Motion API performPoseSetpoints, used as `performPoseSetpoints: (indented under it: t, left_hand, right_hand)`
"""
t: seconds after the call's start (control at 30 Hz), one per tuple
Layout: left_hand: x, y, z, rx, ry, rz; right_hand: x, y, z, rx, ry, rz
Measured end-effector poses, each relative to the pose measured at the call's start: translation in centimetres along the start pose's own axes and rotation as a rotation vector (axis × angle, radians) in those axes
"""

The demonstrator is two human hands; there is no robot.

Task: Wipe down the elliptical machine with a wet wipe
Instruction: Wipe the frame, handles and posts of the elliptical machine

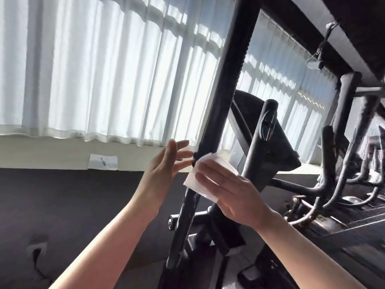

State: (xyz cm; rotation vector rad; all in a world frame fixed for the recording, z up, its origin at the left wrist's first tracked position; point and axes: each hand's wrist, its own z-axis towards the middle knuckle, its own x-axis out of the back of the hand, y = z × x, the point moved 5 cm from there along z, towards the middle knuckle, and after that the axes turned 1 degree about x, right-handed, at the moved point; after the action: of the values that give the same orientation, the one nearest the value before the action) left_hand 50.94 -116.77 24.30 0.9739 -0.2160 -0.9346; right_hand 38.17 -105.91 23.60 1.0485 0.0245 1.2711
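Observation:
A thick black handlebar post (225, 84) of the elliptical machine runs diagonally through the middle of the view. A white wet wipe (205, 180) lies against the post where its foam grip ends. My right hand (233, 190) presses the wipe flat onto the post with straight fingers. My left hand (164, 165) is just left of the post, fingers spread and straight, fingertips close to or touching the bar, holding nothing. The machine's lower frame (200, 226) and a second upright with a dark console (268, 130) stand behind.
White curtains (100, 69) cover a bright window along the far wall above a pale ledge. A small white paper (103, 162) sits on the ledge. More exercise machines (343, 163) crowd the right side. Dark floor (62, 205) spreads at the left.

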Motion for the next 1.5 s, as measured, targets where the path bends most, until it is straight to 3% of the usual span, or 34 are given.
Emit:
performPoseSetpoints:
  t: [0.07,0.2,0.3,0.53,0.63,0.7,0.8,0.9,1.2,1.37,1.5]
  left_hand:
    - [-0.1,0.0,0.0,-0.001,0.000,0.015]
    - [-0.6,0.5,-0.2,-0.013,0.027,0.058]
    - [-0.8,1.0,-0.5,-0.031,0.056,0.165]
    - [-1.9,3.3,0.0,-0.128,0.083,0.255]
    - [-2.6,4.3,0.8,-0.195,0.129,0.268]
    - [-3.0,5.1,1.6,-0.228,0.172,0.240]
    - [-3.0,6.2,2.4,-0.279,0.238,0.191]
    - [-2.6,7.0,3.3,-0.343,0.299,0.191]
    - [-8.0,11.4,9.2,-0.538,0.260,0.400]
    - [-9.9,11.0,12.3,-0.536,0.298,0.406]
    - [-9.4,10.8,12.3,-0.544,0.339,0.314]
  right_hand:
    - [0.5,0.9,0.7,-0.012,0.041,0.005]
    - [2.3,3.7,4.0,-0.322,0.371,0.273]
    - [1.6,3.0,4.6,-0.468,0.512,0.395]
    - [-1.8,-1.6,-1.0,-0.493,0.518,0.607]
    - [1.9,1.4,1.5,-0.428,0.563,0.489]
    - [5.3,4.1,5.1,-0.278,0.546,0.289]
    - [7.1,6.7,10.0,0.120,0.251,-0.214]
    - [8.6,9.5,12.7,0.368,0.051,-0.380]
    - [19.3,22.1,23.0,0.107,0.065,-0.514]
    - [20.6,23.2,23.7,-0.032,0.239,-0.419]
    - [17.1,20.3,20.8,0.063,0.224,-0.337]
